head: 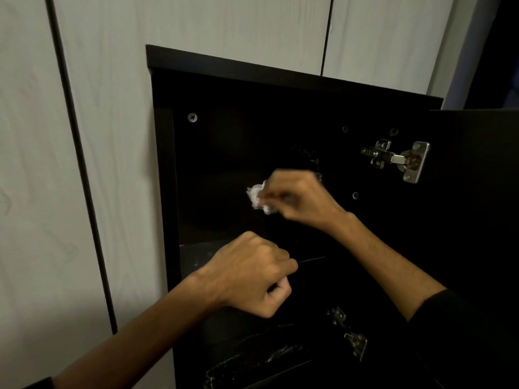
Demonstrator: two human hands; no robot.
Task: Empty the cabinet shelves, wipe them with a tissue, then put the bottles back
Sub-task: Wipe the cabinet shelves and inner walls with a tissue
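Wiping inside the cabinet [280, 80], upper shelf [219, 217] level. Right hand [300, 196] reached in, fingers [276, 196] curled round a crumpled tissue [258, 197]; the wad sticks out past the fingertips toward the shelf's left side. Hand blurred, so I cannot tell whether the tissue touches the shelf or the back panel.

Left hand [252, 273] lower, near the shelf's front edge, toward its left end. Fingers curled tight with the thumb against them; nothing visible in the grip, though something small could be hidden inside.

No bottles in view on the shelf. Too dark to vouch for the back corners. Judging from that, emptying is done here and this is the wipe step; bottles go back later.

Door [477, 220] swung open on the right, hinge [398, 160] bright against the black panel. A second hinge [354, 338] shows lower down. Below the shelf lies something dark with pale flecks; cannot identify it.

The relation that counts: unwiped shelf lies left and forward of the tissue, toward the left wall and the front edge. Shelf's long axis runs left to right, so a stroke along it suits the right hand, already holding the tissue. The left is nearer the front left corner but has no tissue.

Risk, as I judge it: knuckles catching the hinge on the return stroke.
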